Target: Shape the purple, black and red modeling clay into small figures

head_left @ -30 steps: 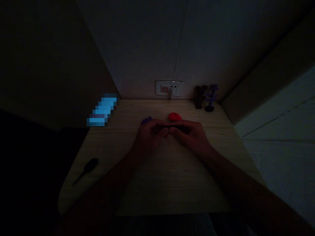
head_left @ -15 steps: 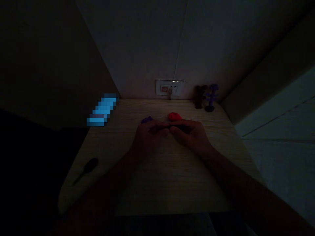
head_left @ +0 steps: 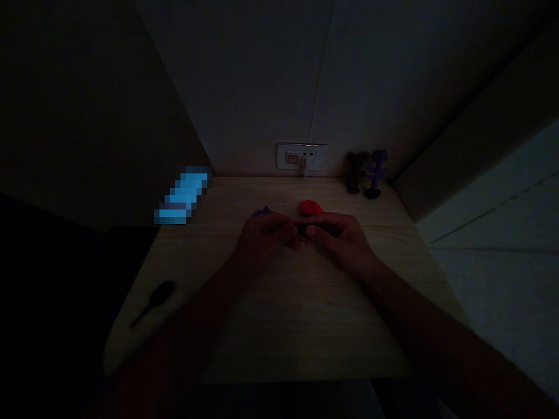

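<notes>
My left hand [head_left: 267,233] and my right hand [head_left: 339,235] meet over the middle of the wooden table, fingertips together. Between the thumbs and fingers a small dark piece [head_left: 302,229] shows; the dim light hides what kind it is. Both hands are closed on it. Just beyond my right fingers lies a bright red lump [head_left: 311,208], soft-looking like modelling clay. A purple lump [head_left: 262,212] is partly hidden behind my left hand.
Two small upright branched figures, one dark brown [head_left: 355,173] and one purple on a dark base [head_left: 374,174], stand at the back right. A dark spoon-shaped object [head_left: 157,298] lies front left. A blurred bright blue screen [head_left: 182,196] is at back left. A wall socket [head_left: 301,156] holds a plug.
My thumbs have moved slightly apart, baring more of the dark piece. My left fingers have curled under it. The things on the table stay put.
</notes>
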`<state>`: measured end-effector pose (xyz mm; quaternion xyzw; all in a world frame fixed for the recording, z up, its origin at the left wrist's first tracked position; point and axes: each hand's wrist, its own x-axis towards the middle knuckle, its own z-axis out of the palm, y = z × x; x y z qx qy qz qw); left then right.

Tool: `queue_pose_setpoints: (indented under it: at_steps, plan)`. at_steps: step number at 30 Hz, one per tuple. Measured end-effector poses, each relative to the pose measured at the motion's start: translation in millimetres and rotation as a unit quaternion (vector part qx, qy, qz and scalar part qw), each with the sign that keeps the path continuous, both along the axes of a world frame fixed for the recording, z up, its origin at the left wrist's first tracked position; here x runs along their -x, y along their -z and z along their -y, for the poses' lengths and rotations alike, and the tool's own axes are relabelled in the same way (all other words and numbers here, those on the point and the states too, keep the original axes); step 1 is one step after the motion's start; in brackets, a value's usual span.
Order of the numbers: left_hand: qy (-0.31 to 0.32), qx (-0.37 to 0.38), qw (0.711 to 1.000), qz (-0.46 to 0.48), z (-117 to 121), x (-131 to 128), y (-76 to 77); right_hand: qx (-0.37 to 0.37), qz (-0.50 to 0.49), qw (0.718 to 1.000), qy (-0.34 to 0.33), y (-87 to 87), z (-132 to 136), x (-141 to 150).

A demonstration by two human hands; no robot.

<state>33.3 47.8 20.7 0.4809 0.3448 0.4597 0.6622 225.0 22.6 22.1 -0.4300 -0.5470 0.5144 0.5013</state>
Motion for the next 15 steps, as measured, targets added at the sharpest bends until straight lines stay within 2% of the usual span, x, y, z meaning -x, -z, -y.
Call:
queue_pose_setpoints:
  at_steps: [3, 8, 12, 15]
  plan:
    - [0.033, 0.023, 0.998, 0.045, 0.0, 0.1, 2.4, 0.018, -0.042, 0.999, -0.014, 1.2, -0.8, -0.9]
    - [0.061, 0.039, 0.997, 0.019, -0.5, 5.1, 1.0, 0.03, -0.059, 0.996, -0.059, -0.5, -0.9, -2.1]
    - [0.061, 0.026, 0.998, -0.003, -0.6, 5.8, 1.3, 0.017, -0.06, 0.996, -0.069, -0.1, -0.7, -1.5]
    - [0.037, 0.012, 0.999, 0.024, 0.7, 1.9, 1.5, 0.016, -0.08, 0.995, -0.05, 3.4, -1.6, 1.2]
